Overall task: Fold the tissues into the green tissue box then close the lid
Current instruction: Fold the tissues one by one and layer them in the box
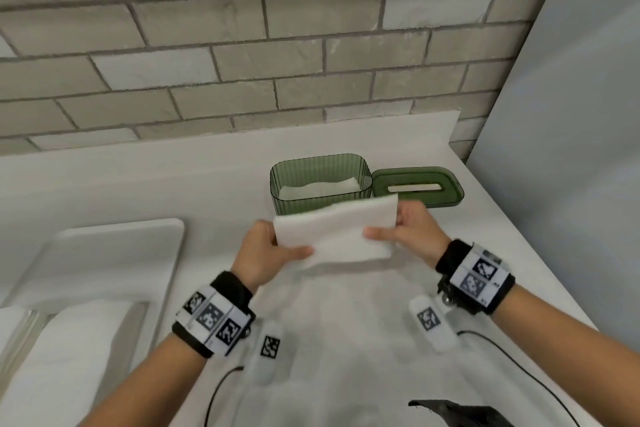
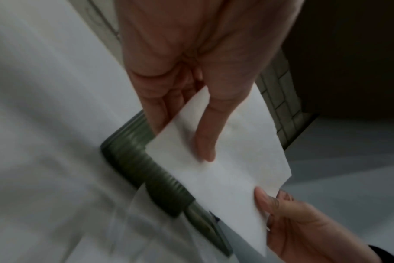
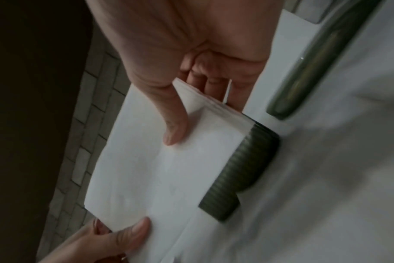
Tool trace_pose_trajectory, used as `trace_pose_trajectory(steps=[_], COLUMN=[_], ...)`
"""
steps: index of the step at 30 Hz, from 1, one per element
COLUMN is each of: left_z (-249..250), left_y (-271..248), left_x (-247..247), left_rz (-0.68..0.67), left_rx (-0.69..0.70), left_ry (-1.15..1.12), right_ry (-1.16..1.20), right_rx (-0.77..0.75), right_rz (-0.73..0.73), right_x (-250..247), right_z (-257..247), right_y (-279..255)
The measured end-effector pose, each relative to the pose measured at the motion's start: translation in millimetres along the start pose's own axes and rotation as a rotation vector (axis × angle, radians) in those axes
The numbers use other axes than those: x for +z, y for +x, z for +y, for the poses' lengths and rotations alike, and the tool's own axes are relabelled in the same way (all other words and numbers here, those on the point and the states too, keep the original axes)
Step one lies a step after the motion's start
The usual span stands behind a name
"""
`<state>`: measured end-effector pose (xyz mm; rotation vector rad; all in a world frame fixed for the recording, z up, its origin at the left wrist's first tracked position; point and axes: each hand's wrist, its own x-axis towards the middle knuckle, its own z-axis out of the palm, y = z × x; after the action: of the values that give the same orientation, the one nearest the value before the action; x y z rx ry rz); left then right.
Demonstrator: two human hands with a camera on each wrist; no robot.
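Observation:
A folded white tissue (image 1: 337,230) hangs in the air just in front of the green tissue box (image 1: 318,172). My left hand (image 1: 273,248) pinches its left end, thumb on top. My right hand (image 1: 403,227) pinches its right end the same way. The ribbed box stands open on the white counter, with white tissue lying inside it (image 1: 322,188). Its green lid (image 1: 417,185), with a long slot, lies flat to the right of the box. The wrist views show the tissue (image 2: 225,170) (image 3: 151,170) held over the box (image 2: 144,170) (image 3: 238,170).
More white tissue (image 1: 346,340) lies spread on the counter (image 1: 138,177) under my wrists. A white sink (image 1: 86,274) sits at the left. A brick wall (image 1: 242,45) rises behind and a grey panel (image 1: 571,149) stands at the right. Something dark (image 1: 450,412) shows at the bottom edge.

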<state>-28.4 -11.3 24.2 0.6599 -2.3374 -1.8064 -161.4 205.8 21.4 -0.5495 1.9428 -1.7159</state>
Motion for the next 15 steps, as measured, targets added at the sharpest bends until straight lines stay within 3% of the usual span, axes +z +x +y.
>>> trace_pose_trajectory(steps=[3, 8, 11, 15], left_z=[36, 65, 64, 51], left_y=[28, 88, 110, 129], left_x=[-14, -29, -25, -18], left_rz=[0.134, 0.274, 0.225, 0.110], left_rx=[0.109, 0.135, 0.113, 0.006], left_ry=[0.025, 0.080, 0.369, 0.557], right_ry=[-0.091, -0.329, -0.509, -0.745], right_rx=[-0.073, -0.149, -0.155, -0.160], right_rz=[0.063, 0.153, 0.125, 0.036], right_x=[-4, -2, 1, 3], right_z=[-35, -64, -57, -45], right_y=[35, 96, 116, 130])
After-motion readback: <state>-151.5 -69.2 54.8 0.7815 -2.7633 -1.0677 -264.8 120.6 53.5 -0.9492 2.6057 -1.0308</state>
